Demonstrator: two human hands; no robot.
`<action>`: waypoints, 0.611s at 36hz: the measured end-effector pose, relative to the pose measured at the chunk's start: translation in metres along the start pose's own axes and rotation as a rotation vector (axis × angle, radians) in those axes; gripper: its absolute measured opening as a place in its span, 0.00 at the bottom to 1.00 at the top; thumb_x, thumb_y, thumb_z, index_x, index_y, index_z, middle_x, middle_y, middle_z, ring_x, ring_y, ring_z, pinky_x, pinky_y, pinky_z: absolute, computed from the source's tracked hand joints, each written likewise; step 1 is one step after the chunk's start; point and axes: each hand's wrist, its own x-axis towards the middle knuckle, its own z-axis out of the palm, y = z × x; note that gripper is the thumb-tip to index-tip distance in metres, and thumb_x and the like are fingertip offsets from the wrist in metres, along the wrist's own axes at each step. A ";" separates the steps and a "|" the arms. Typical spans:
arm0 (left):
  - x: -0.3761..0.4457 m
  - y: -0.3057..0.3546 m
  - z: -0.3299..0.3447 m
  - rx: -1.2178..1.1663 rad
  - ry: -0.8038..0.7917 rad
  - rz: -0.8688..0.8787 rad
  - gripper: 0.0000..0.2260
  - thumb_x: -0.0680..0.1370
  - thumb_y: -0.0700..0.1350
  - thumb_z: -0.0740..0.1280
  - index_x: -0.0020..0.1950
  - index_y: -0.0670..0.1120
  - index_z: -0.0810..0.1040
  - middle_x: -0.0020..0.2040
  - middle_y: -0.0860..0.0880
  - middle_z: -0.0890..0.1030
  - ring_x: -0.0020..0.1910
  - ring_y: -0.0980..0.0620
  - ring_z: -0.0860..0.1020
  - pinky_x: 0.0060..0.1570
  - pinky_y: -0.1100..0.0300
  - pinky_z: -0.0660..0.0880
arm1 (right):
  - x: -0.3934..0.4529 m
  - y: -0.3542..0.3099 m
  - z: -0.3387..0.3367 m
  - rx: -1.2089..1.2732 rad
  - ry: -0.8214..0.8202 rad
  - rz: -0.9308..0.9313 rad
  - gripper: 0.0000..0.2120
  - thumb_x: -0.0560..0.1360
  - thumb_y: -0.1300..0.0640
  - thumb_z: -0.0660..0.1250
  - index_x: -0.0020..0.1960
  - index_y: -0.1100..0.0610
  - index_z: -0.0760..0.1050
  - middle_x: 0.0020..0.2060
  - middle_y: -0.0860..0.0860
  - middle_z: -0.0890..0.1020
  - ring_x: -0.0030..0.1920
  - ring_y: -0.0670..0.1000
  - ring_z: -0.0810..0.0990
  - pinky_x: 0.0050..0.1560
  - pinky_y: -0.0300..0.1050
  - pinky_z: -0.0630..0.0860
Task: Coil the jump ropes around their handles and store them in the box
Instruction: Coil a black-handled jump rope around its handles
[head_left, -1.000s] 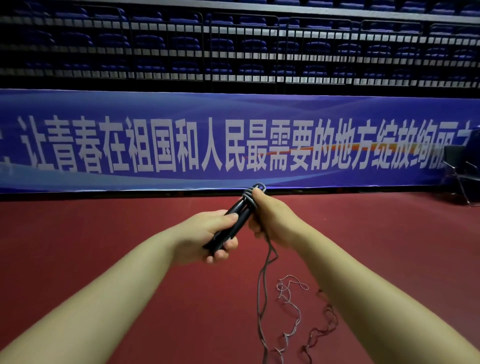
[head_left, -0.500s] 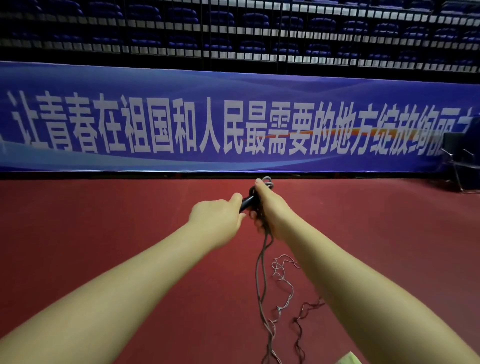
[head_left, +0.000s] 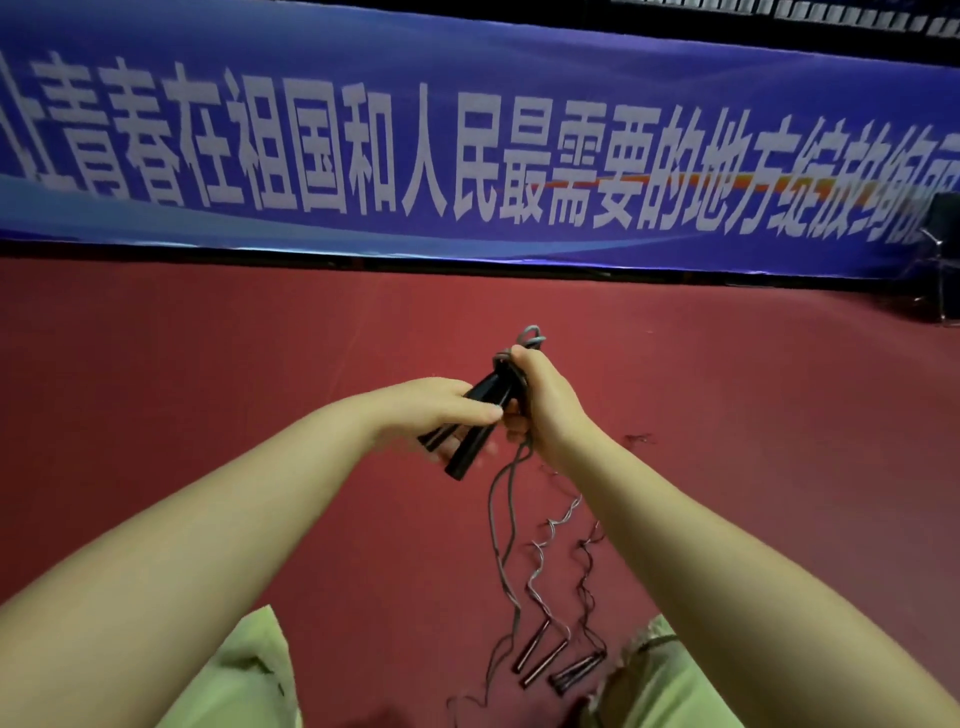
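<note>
My left hand (head_left: 431, 410) holds 2 handles (head_left: 467, 431); right hand (head_left: 540, 400) fingers clamp rope (head_left: 501, 519), partly coiled; 2 ropes (head_left: 561, 660) on floor (head_left: 208, 389) uncoiled; box unseen.

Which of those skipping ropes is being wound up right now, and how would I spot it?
Start at the long blue banner and drop down onto the red floor, to where the two bare arms meet. The rope being wound has its black handles gripped in the left hand and the right hand. It alone is lifted; the other ropes' handles lie on the floor.
</note>
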 end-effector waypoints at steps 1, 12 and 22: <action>0.002 -0.008 -0.001 -0.154 -0.082 -0.036 0.15 0.72 0.54 0.69 0.54 0.47 0.75 0.44 0.47 0.85 0.42 0.48 0.83 0.38 0.59 0.76 | 0.003 0.007 -0.001 0.044 -0.006 0.021 0.13 0.79 0.49 0.56 0.40 0.53 0.70 0.26 0.50 0.64 0.24 0.48 0.61 0.29 0.43 0.56; 0.095 -0.101 0.010 -0.546 -0.302 -0.292 0.28 0.72 0.71 0.51 0.46 0.47 0.72 0.31 0.50 0.72 0.27 0.54 0.70 0.29 0.63 0.64 | 0.073 0.086 -0.031 -0.056 -0.089 0.138 0.18 0.81 0.45 0.53 0.42 0.57 0.70 0.26 0.51 0.70 0.22 0.49 0.67 0.27 0.41 0.60; 0.187 -0.193 0.025 -0.460 -0.112 -0.479 0.33 0.78 0.68 0.42 0.46 0.44 0.74 0.28 0.49 0.73 0.24 0.52 0.69 0.25 0.63 0.60 | 0.137 0.177 -0.067 -0.533 -0.029 0.364 0.30 0.80 0.40 0.53 0.42 0.63 0.80 0.27 0.53 0.79 0.27 0.49 0.79 0.36 0.41 0.72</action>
